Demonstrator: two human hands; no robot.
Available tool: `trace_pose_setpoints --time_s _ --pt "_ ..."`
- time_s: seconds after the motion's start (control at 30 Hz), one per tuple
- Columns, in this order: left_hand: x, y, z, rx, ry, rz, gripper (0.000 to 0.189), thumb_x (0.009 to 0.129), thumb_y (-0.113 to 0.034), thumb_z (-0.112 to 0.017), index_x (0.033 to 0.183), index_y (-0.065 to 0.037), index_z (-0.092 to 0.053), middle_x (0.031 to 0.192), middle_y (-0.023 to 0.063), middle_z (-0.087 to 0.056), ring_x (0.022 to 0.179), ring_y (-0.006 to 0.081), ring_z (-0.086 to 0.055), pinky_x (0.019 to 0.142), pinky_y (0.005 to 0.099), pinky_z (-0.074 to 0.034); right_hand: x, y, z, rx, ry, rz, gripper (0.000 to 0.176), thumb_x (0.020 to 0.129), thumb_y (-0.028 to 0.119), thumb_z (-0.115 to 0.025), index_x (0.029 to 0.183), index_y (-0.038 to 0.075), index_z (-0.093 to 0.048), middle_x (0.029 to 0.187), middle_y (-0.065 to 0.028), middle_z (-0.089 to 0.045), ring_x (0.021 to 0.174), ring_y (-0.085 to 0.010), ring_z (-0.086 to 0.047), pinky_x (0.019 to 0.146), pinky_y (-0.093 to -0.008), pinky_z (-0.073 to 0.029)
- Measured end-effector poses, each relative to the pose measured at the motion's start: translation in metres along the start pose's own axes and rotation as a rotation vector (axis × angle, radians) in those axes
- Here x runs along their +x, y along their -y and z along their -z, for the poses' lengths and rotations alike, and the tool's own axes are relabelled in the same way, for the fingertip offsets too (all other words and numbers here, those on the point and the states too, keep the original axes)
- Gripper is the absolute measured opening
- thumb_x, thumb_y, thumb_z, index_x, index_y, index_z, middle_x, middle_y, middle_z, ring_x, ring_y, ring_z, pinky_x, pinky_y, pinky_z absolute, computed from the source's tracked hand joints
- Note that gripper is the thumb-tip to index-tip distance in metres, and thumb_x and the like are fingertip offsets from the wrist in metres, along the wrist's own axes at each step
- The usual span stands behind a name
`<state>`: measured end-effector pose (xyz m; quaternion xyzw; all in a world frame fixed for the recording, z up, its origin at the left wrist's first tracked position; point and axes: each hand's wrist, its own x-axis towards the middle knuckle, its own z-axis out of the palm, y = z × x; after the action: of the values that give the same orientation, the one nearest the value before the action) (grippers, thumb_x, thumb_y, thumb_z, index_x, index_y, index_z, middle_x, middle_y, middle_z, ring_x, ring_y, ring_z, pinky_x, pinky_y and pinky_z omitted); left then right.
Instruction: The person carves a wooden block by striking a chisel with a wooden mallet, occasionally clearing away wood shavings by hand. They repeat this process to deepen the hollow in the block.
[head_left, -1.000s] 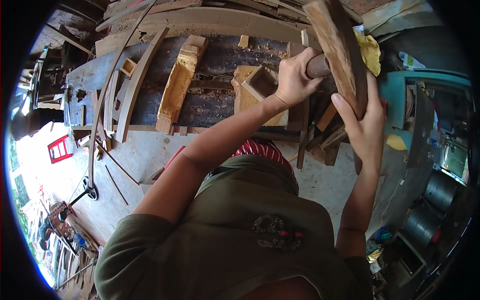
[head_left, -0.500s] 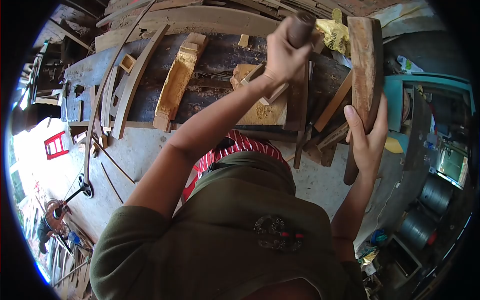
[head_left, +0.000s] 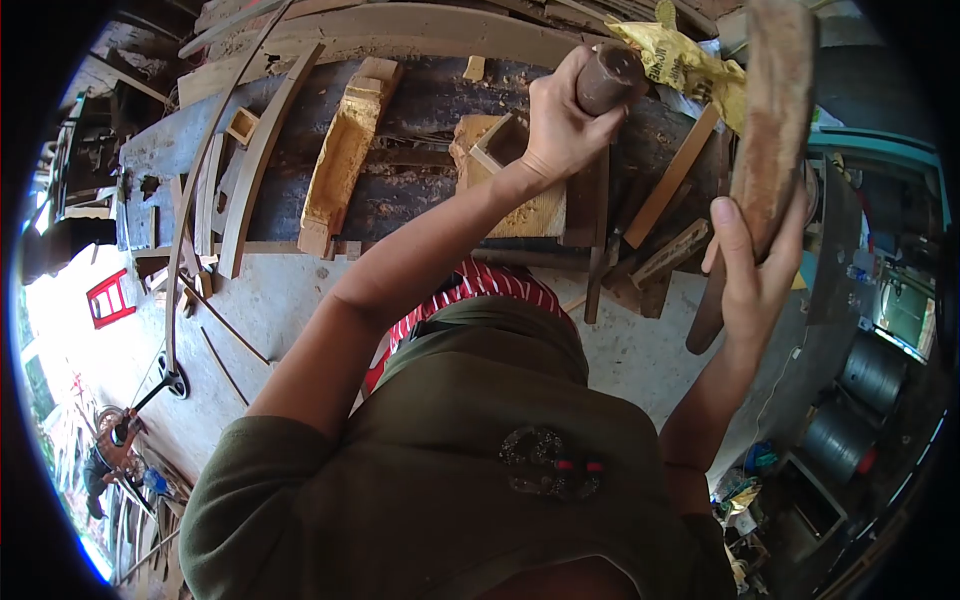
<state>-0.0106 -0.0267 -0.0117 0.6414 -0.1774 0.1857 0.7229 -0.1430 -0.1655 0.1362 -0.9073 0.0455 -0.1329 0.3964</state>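
My left hand (head_left: 575, 115) is wrapped round a dark brown cylindrical handle (head_left: 610, 78), its round end toward the camera, over the right part of the bench. What lies at the handle's other end is hidden. In my right hand (head_left: 755, 270) is a long, worn wooden mallet (head_left: 778, 110), raised at the right with its broad part up. Below my left hand a small open wooden frame (head_left: 497, 143) rests on a light wood block (head_left: 535, 217) with chips on it.
A carved yellowish wood piece (head_left: 342, 165) lies across the dark bench (head_left: 415, 150). Curved strips (head_left: 262, 165) lean at the left. A yellow bag (head_left: 680, 65) and a wooden bar (head_left: 672, 180) are at the right. A person (head_left: 112, 455) is far off at lower left.
My right hand has moved up and to the right with the mallet. My left hand and the handle have shifted slightly. The bench appears a little higher in view.
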Motion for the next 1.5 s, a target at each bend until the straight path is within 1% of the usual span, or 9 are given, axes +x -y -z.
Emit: trace_pose_setpoints --time_s 0.1,0.3,0.47,0.57,0.9,0.97,1.03,1.23,1.5 --pt "-0.009 -0.003 -0.001 0.056 0.005 -0.033 0.032 0.076 -0.015 -0.082 0.1 -0.003 -0.064 0.09 0.0077 -0.07 0.079 0.0151 -0.068 0.073 0.0306 -0.054 0.004 0.008 -0.008 0.255 -0.059 -0.075 0.062 0.088 0.015 -0.073 0.139 -0.003 -0.043 0.09 -0.005 -0.061 0.058 -0.005 -0.05 0.046 -0.0201 -0.038" --pt "-0.033 -0.003 -0.007 0.075 0.153 -0.137 0.031 0.07 -0.013 -0.082 0.095 -0.007 -0.064 0.082 0.0128 -0.067 0.074 0.0297 -0.071 0.065 0.0333 -0.054 -0.001 0.014 0.0 0.294 -0.065 -0.023 0.054 0.093 0.011 -0.059 0.141 -0.004 -0.037 0.084 -0.0092 -0.056 0.055 -0.011 -0.05 0.05 -0.0241 -0.042" --pt "-0.038 -0.001 -0.009 0.094 0.149 -0.205 0.033 0.067 -0.016 -0.083 0.091 -0.007 -0.062 0.078 0.0116 -0.065 0.07 0.0307 -0.068 0.06 0.0358 -0.052 -0.013 0.003 -0.007 0.368 -0.038 0.12 0.051 0.091 0.011 -0.06 0.136 -0.005 -0.039 0.084 -0.0098 -0.055 0.057 -0.0104 -0.05 0.05 -0.0234 -0.04" --pt "-0.04 -0.002 -0.007 0.084 0.177 -0.157 0.034 0.062 -0.014 -0.077 0.091 -0.009 -0.059 0.078 0.0106 -0.061 0.072 0.0336 -0.064 0.061 0.041 -0.051 -0.012 -0.01 -0.018 -0.202 0.187 0.085 0.057 0.091 0.01 -0.064 0.14 -0.002 -0.037 0.082 -0.008 -0.055 0.056 -0.0087 -0.049 0.05 -0.0229 -0.039" --pt "-0.037 0.001 0.0 0.106 0.209 -0.155 0.034 0.066 -0.011 -0.079 0.096 -0.008 -0.063 0.082 0.0124 -0.064 0.074 0.0322 -0.067 0.063 0.034 -0.053 -0.013 -0.016 -0.026 -0.09 0.124 0.092 0.063 0.092 0.018 -0.069 0.142 -0.004 -0.038 0.083 -0.0033 -0.055 0.053 -0.0057 -0.045 0.046 -0.0219 -0.037" --pt "-0.019 -0.001 0.009 0.025 0.094 -0.039 0.036 0.068 -0.011 -0.075 0.101 -0.006 -0.06 0.081 0.0146 -0.062 0.076 0.0339 -0.066 0.068 0.0376 -0.053 -0.017 -0.016 -0.027 -0.003 0.099 0.017 0.066 0.091 0.022 -0.07 0.142 -0.004 -0.038 0.1 -0.0102 -0.057 0.075 -0.015 -0.053 0.066 -0.028 -0.043" --pt "0.004 -0.002 0.018 -0.036 -0.126 0.022 0.031 0.074 -0.007 -0.077 0.1 -0.003 -0.061 0.081 0.0087 -0.066 0.073 0.0154 -0.065 0.068 0.0317 -0.053 -0.021 -0.017 -0.021 0.067 0.057 -0.063 0.069 0.09 0.025 -0.072 0.142 -0.005 -0.039 0.117 -0.0171 -0.059 0.097 -0.0242 -0.061 0.086 -0.0341 -0.05" --pt "0.018 0.014 0.026 -0.096 -0.279 0.165 0.03 0.081 -0.018 -0.08 0.095 -0.001 -0.06 0.082 0.0088 -0.069 0.072 0.0109 -0.063 0.067 0.0299 -0.052 -0.028 -0.015 -0.02 0.176 0.004 -0.219 0.071 0.09 0.026 -0.073 0.144 -0.003 -0.037 0.1 -0.0083 -0.06 0.061 -0.0069 -0.052 0.045 -0.0225 -0.04" --pt "0.001 0.012 0.016 -0.066 -0.243 0.09 0.032 0.08 -0.022 -0.083 0.091 -0.001 -0.062 0.077 0.0115 -0.066 0.066 0.0166 -0.064 0.065 0.0306 -0.052 -0.027 -0.023 -0.016 0.03 0.06 -0.055 0.061 0.094 0.018 -0.066 0.141 -0.004 -0.036 0.084 -0.0059 -0.057 0.054 -0.0079 -0.05 0.046 -0.0224 -0.04"
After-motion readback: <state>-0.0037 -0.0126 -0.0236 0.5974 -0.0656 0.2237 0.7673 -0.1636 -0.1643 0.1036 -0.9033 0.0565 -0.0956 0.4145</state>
